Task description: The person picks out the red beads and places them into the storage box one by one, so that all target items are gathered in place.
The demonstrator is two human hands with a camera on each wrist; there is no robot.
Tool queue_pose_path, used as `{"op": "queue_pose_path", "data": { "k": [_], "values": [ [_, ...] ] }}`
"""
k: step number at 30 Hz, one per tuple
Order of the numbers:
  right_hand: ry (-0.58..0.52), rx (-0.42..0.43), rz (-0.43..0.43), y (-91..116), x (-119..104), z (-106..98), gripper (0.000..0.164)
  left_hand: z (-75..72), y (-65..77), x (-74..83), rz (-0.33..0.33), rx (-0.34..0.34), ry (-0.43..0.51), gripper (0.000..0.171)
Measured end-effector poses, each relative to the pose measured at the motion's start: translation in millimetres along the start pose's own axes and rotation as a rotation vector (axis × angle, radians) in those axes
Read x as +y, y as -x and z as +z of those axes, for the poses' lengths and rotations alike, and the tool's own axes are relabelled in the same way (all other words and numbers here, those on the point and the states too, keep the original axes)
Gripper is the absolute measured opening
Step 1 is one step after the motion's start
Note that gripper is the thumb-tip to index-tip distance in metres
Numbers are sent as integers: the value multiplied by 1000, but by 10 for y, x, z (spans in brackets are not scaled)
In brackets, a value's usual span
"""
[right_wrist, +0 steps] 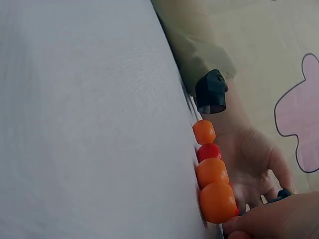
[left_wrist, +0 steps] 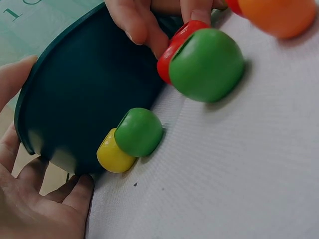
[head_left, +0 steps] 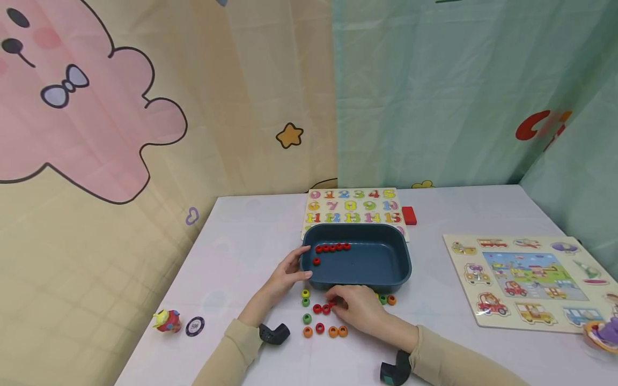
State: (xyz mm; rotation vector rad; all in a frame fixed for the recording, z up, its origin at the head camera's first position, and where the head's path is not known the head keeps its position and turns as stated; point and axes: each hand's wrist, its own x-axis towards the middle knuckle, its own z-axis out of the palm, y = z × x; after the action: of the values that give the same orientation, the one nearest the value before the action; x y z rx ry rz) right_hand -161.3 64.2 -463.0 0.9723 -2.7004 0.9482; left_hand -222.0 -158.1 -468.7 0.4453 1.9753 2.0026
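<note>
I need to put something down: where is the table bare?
Bare: beyond the black chip, between the left edge of the table and the left hand at the blue tray; and the strip between the tray and the vehicle puzzle. Crowded: in front of the tray, where the beads and right hand are, and behind it, where the number board lies.

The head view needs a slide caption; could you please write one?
Right hand pinching a red bead, left hand holding one end of a blue bin with more red beads inside.
</note>
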Motion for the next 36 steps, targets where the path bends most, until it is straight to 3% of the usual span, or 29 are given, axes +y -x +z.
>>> {"op": "queue_pose_path", "data": {
  "k": [5, 11, 18, 23, 30, 36],
  "values": [
    [-59, -6, 20, 29, -75, -98, 24, 12, 2, 9, 8, 2, -17, 63],
    [-227, -50, 24, -23, -222, -365, 23, 14, 1, 20, -5, 6, -30, 61],
    [-239, 34, -82, -323, -175, -687, 25, 10, 11, 36, -19, 7, -32, 61],
    [-262, 51, -72, -628, -72, -808, 25, 3, 7, 33, -9, -4, -3, 60],
    [-311, -9, 18, -999, 100, -726, 27, 0, 10, 10, -3, 9, -15, 60],
    [-309, -77, 101, -1160, 267, -525, 25, -2, 5, 0, 3, 3, -12, 58]
  ]
}}
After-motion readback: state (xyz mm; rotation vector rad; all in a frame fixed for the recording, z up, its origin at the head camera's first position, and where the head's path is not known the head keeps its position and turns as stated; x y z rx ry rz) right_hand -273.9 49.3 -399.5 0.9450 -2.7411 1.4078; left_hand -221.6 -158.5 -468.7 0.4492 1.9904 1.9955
